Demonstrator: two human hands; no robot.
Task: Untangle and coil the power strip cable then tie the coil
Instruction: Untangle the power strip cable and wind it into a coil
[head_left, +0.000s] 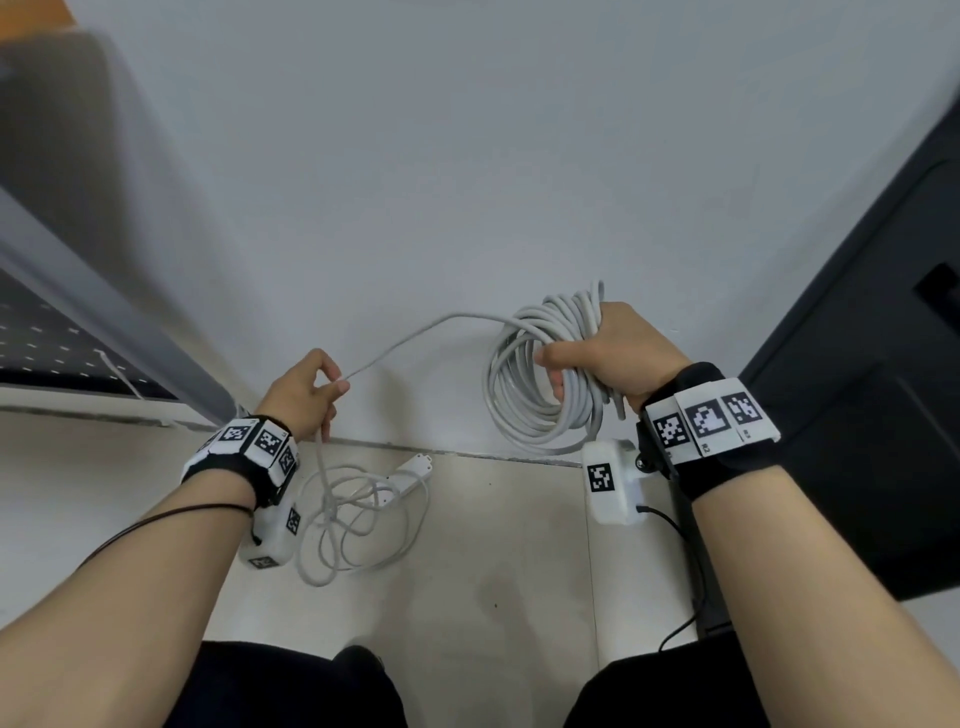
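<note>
Right hand (618, 358) is clenched around a coil (545, 374) of grey-white cable, many loops bunched together, thumb across the front of the bundle, coil hanging down from the fist in front of the pale wall (467, 156). One strand of cable (415, 332) leaves the top of the coil, arcs left and down to the left hand (304, 392), which pinches it between thumb and fingertips, other fingers curled. From the left hand the cable drops to the floor (493, 545) into a loose tangle (358, 519) of a few overlapping loops lying just below that hand. The white power strip (410, 475) lies on the floor at the upper right edge of the tangle, near the base of the wall, partly crossed by the loops. Both wrists carry black bands with white square fiducial tags: the right wristband (706, 421) shows small print "R2" readable under the middle tag, the next label looks like "R3" but is too blurred to confirm; the left wristband (249, 447) has tags only, no legible text. White tagged boxes hang under each wrist, the right one (610, 480) with a thin black wire plugged in. Dark cabinet (872, 364) at right, grey frame (104, 291) at left, no brand marks legible anywhere
</note>
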